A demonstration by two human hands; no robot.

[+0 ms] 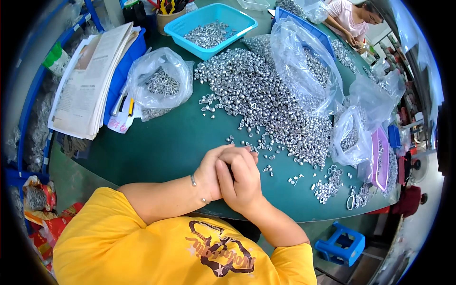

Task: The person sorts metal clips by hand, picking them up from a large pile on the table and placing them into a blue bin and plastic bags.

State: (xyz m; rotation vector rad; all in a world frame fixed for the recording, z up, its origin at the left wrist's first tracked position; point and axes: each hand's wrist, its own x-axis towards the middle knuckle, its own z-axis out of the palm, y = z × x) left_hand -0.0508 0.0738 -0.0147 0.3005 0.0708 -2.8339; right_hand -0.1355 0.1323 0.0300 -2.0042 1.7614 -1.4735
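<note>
My left hand [209,172], with a thin bracelet at its wrist, and my right hand [241,179] are pressed together near the table's front edge. Their fingers are closed round each other, the right over the left. Whether anything lies between the palms is hidden. Just beyond my fingertips, small silver-coloured metal pieces [259,143] lie scattered. They trail off from a large heap of shiny, rounded metal pieces [256,90] in the middle of the green table [156,137]. To the right of my hands is a small pile of silver ring-shaped pieces [327,185].
A light-blue basket [173,26] of metal pieces stands behind. Plastic bags of parts [159,85] [308,66] flank the heap. Newspapers [88,80] lean on a blue bin at left. A purple tray [381,161] and blue stool [339,243] are right. Another person [349,21] works at far right.
</note>
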